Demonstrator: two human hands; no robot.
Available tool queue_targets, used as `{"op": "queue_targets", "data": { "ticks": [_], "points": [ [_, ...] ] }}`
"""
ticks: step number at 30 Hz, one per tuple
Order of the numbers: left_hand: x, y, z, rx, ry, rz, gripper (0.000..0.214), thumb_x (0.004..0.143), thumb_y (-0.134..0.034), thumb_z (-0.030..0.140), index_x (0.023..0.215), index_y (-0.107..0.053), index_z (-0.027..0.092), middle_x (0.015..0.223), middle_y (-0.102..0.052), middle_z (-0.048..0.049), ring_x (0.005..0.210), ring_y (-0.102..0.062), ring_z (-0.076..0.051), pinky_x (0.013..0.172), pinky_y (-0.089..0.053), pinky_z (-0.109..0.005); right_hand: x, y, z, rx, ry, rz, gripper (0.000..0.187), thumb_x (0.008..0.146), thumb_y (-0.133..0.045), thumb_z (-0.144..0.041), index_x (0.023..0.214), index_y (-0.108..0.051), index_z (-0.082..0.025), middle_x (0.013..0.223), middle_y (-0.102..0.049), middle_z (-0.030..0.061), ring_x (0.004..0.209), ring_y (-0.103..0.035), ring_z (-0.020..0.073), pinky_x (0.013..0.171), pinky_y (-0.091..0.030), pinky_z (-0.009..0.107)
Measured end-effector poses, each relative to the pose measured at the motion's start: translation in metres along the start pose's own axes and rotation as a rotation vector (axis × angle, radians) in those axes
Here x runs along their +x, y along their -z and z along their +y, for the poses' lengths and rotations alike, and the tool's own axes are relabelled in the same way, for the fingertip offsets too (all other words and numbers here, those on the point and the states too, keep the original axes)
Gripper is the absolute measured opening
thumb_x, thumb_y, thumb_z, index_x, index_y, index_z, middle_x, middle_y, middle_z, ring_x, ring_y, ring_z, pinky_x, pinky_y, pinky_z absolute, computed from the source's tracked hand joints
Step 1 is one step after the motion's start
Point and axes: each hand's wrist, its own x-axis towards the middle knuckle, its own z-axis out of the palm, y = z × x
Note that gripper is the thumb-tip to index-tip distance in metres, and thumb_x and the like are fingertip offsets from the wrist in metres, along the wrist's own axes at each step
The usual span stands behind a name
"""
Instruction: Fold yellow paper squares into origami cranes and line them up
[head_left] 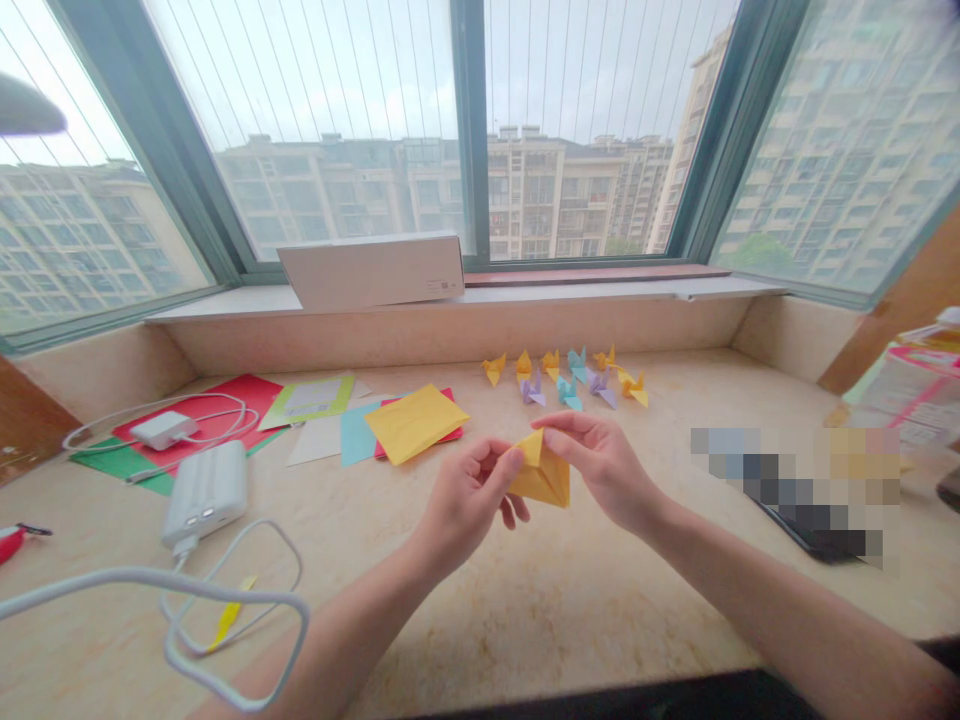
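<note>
A partly folded piece of yellow origami paper [551, 481] is held up over the stone counter between both hands. My left hand [480, 478] pinches its left side, thumb in front and some fingers curled behind. At its upper edge, my right hand [598, 462] grips a raised flap between thumb and fingers. Just beyond the hands stand several small folded paper cranes in two rows, among them an orange crane [494, 369], a purple crane [533, 389] and a blue crane [569, 393]. Left of my left hand lies a stack of yellow paper sheets [417, 424].
More coloured sheets, including a red sheet [251, 395], lie at the left under a white charger [163, 430]. A white power bank [206, 492] trails a looping cable [225, 578] near my left forearm. A white box [375, 272] leans by the window. A pixelated dark object [814, 525] lies right.
</note>
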Motion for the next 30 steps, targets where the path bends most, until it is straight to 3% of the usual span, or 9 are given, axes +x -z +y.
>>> {"op": "queue_targets", "data": {
  "ticks": [5,11,17,22,25,28,30],
  "points": [
    [-0.001,-0.001,-0.001,0.022,0.035,-0.079,0.039,0.087,-0.066,0.05,0.09,-0.062,0.012,0.066,-0.067,-0.0028,0.048,-0.065,-0.014,0.04,-0.049,-0.02,-0.004,-0.001,0.002,-0.11,0.047,0.042,0.016,0.083,-0.069,-0.033,0.089,-0.075,-0.02,0.081,-0.073,0.0025,0.072,-0.066,0.0159,0.067,-0.052,0.029],
    [0.001,0.001,-0.005,0.09,0.023,0.02,0.038,0.086,-0.067,0.05,0.083,-0.063,0.013,0.062,-0.066,-0.0018,0.047,-0.064,-0.012,0.042,-0.047,-0.019,-0.003,-0.002,-0.006,-0.088,0.005,-0.023,0.028,0.088,-0.063,-0.043,0.099,-0.075,-0.021,0.087,-0.075,0.0037,0.078,-0.068,0.0178,0.071,-0.054,0.031],
    [-0.002,0.001,-0.007,0.172,-0.014,0.013,0.035,0.087,-0.067,0.047,0.078,-0.06,0.014,0.057,-0.065,-0.0004,0.046,-0.062,-0.011,0.042,-0.044,-0.017,0.0,-0.002,-0.004,-0.072,-0.066,-0.035,0.027,0.081,-0.074,-0.045,0.083,-0.072,-0.018,0.078,-0.074,0.0031,0.07,-0.066,0.016,0.068,-0.052,0.029],
    [-0.004,0.0,-0.006,0.246,-0.058,0.008,0.037,0.091,-0.061,0.048,0.076,-0.06,0.015,0.057,-0.065,-0.0023,0.047,-0.064,-0.013,0.043,-0.045,-0.019,-0.002,-0.003,-0.001,-0.059,-0.049,-0.008,0.03,0.082,-0.073,-0.047,0.08,-0.069,-0.018,0.073,-0.071,0.0014,0.066,-0.064,0.0146,0.065,-0.051,0.028],
    [-0.003,0.001,-0.008,0.288,-0.076,0.059,0.038,0.093,-0.058,0.049,0.076,-0.058,0.015,0.054,-0.064,-0.0014,0.044,-0.063,-0.013,0.041,-0.044,-0.019,0.0,-0.003,-0.001,-0.017,-0.077,-0.027,0.03,0.082,-0.074,-0.047,0.09,-0.07,-0.018,0.082,-0.073,0.003,0.074,-0.067,0.016,0.07,-0.052,0.029],
    [0.0,0.003,-0.01,0.259,-0.095,0.141,0.037,0.094,-0.055,0.051,0.081,-0.056,0.017,0.051,-0.063,0.0011,0.041,-0.062,-0.013,0.039,-0.042,-0.018,0.002,-0.004,0.0,0.068,-0.111,-0.147,0.042,0.078,-0.078,-0.046,0.11,-0.067,-0.02,0.098,-0.075,0.0057,0.085,-0.07,0.018,0.079,-0.054,0.032],
    [0.002,0.004,-0.011,0.229,-0.104,0.183,0.036,0.095,-0.052,0.053,0.085,-0.053,0.018,0.054,-0.064,0.0017,0.041,-0.063,-0.013,0.038,-0.041,-0.017,0.002,-0.005,0.001,0.036,-0.119,-0.212,0.041,0.078,-0.079,-0.043,0.108,-0.068,-0.019,0.099,-0.075,0.0066,0.082,-0.068,0.0169,0.078,-0.053,0.032]
  ]
}}
